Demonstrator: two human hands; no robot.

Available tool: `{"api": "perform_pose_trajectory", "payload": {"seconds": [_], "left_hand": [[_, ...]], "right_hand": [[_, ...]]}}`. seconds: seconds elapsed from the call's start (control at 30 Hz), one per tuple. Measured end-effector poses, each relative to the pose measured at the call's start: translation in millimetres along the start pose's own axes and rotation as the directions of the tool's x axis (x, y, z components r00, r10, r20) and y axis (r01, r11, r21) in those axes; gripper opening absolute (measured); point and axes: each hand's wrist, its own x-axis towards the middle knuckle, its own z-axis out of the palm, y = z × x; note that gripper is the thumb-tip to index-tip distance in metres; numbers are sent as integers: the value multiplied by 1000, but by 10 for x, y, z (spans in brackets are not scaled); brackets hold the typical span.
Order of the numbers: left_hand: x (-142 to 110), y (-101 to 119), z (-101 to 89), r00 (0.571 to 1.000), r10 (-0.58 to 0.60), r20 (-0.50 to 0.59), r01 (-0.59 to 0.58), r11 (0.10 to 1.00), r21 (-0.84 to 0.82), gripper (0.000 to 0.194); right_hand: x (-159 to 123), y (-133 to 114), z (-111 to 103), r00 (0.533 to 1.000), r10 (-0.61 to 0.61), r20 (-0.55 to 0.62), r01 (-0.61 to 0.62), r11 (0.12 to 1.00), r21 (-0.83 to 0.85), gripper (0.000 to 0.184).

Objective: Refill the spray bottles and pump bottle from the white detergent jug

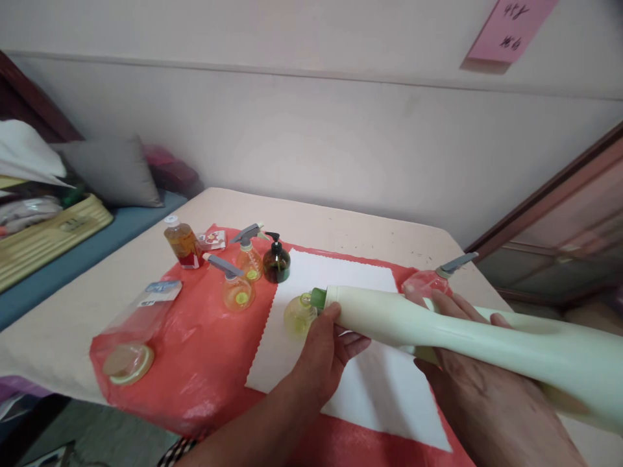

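Table (pixel 341 220) stretches out beyond both hands, with a red plastic sheet (pixel 195 363) mainly left of the grip and a white sheet (pixel 357 402) beneath it. A long pale green jug (pixel 379 318) lies tilted in the person's hands. The left hand (pixel 324 353) pinches its neck, thumb on the near side and fingers below; the right hand (pixel 472 379) passes behind the jug farther back, and how firmly it closes cannot be told. Just past the left thumb, a small round bottle (pixel 296 318) stands on the white sheet, its mouth close beside the jug's green spout (pixel 318 298).

A slip of the pinch, or the jug's rear weight swinging its nose, could knock the bottle over; tipping farther with the spout off-line could wet the sheet.

The jug's rear runs out of frame, the right palm is hidden, and whether spout and bottle touch, or anything flows, is hard to make out.
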Motion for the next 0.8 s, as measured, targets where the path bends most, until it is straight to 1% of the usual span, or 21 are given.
{"api": "perform_pose_trajectory", "payload": {"seconds": [0.07, 0.27, 0.43, 0.8], "left_hand": [[-2, -2, -2, 1000, 0, -3, 0, 1000, 1, 43], [7, -7, -5, 1000, -2, -9, 2, 1000, -4, 43], [14, -10, -18, 1000, -1, -10, 1, 1000, -3, 45], [-4, -9, -13, 1000, -4, 11, 4, 1000, -1, 45]], "right_hand": [[2, 0, -18, 1000, -13, 10, 13, 1000, 3, 68], [15, -25, -73, 1000, 3, 25, -3, 1000, 0, 71], [25, -26, -85, 999, -6, 47, 5, 1000, 10, 73], [12, -20, -48, 1000, 10, 22, -9, 1000, -1, 73]]}}
